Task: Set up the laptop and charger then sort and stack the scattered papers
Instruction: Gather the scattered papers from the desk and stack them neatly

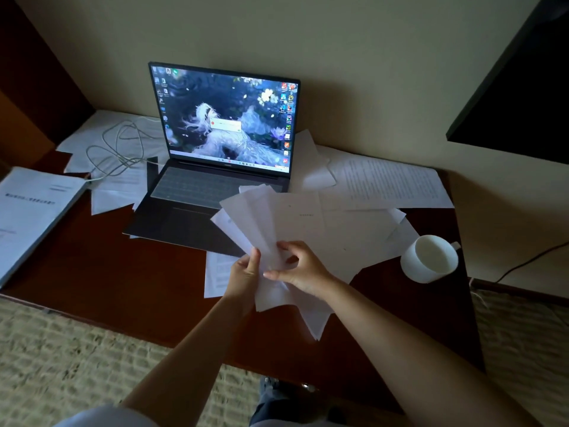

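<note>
A dark laptop (197, 208) stands open against the wall, its screen lit. A white charger cable (120, 149) lies coiled over loose sheets to its left and runs to the laptop's left side. Above the desk's front middle I hold a fanned bundle of white papers (277, 217). My left hand (244, 274) grips the bundle's lower edge, thumb on top. My right hand (300, 269) pinches the same sheets from the right. More loose papers (388, 183) lie scattered right of the laptop and under the bundle.
A thick stapled document (30, 211) lies at the desk's left edge. A white cup (431, 257) stands at the right, on the dark wooden desk (123, 282). A black panel (520, 97) hangs upper right. Carpet lies below the desk's front edge.
</note>
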